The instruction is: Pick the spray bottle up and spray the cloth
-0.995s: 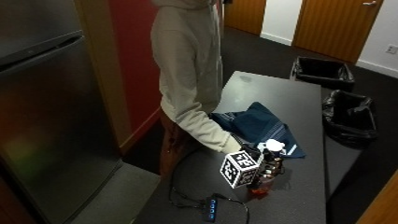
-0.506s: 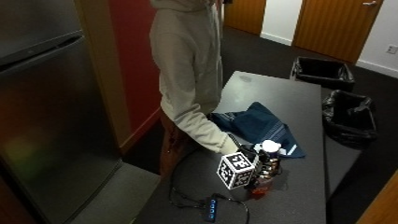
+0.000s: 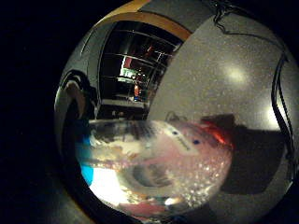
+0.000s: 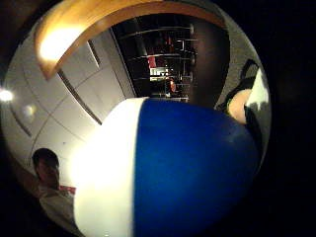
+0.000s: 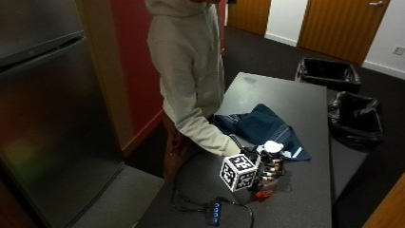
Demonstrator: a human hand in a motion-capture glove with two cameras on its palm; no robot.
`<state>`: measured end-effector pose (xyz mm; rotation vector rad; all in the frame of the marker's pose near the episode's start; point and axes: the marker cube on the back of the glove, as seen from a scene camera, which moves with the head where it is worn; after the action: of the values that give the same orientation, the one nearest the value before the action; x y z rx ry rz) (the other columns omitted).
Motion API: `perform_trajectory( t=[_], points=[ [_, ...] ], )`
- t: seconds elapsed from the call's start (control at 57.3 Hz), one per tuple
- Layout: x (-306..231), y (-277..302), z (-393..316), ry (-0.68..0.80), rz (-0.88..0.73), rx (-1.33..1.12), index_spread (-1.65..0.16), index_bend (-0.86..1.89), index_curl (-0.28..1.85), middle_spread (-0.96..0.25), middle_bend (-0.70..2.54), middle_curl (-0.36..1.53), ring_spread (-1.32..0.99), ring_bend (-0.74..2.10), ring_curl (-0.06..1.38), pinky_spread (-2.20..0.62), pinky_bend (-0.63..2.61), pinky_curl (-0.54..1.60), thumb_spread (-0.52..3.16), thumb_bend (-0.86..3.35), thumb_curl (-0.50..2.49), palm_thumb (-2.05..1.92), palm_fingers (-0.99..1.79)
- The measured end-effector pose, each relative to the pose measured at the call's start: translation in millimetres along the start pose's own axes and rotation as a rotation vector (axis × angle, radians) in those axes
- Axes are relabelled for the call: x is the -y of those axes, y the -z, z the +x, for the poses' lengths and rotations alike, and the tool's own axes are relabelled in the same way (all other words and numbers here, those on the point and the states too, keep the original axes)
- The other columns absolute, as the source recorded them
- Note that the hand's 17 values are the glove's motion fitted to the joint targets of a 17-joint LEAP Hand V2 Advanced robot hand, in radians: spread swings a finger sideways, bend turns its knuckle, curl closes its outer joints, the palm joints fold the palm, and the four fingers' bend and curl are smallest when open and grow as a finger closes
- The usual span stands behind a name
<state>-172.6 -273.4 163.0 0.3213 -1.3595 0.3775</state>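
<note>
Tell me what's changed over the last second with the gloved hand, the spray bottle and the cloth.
Almost nothing has visibly changed. The right hand stays at the spray bottle, which still stands upright on the table in the same spot. The blue cloth lies just behind it as before. Whether the fingers have closed round the bottle can't be made out.

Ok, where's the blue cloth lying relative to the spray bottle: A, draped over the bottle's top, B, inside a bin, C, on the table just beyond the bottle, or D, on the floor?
C: the blue cloth lies spread on the table beyond the upright spray bottle.
</note>
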Motion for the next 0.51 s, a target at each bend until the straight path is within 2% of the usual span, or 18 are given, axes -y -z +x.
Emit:
perform_trajectory(
  t=[0.506],
  points=[
    [1.5,-1.2,1.9,-0.021,-0.019,-0.004,-0.2,0.36,0.55,-0.15,0.55,0.52,-0.21,0.5,0.46,-0.27,0.24,0.36,0.04,-0.03,0.79,1.02,1.32]
  ],
)
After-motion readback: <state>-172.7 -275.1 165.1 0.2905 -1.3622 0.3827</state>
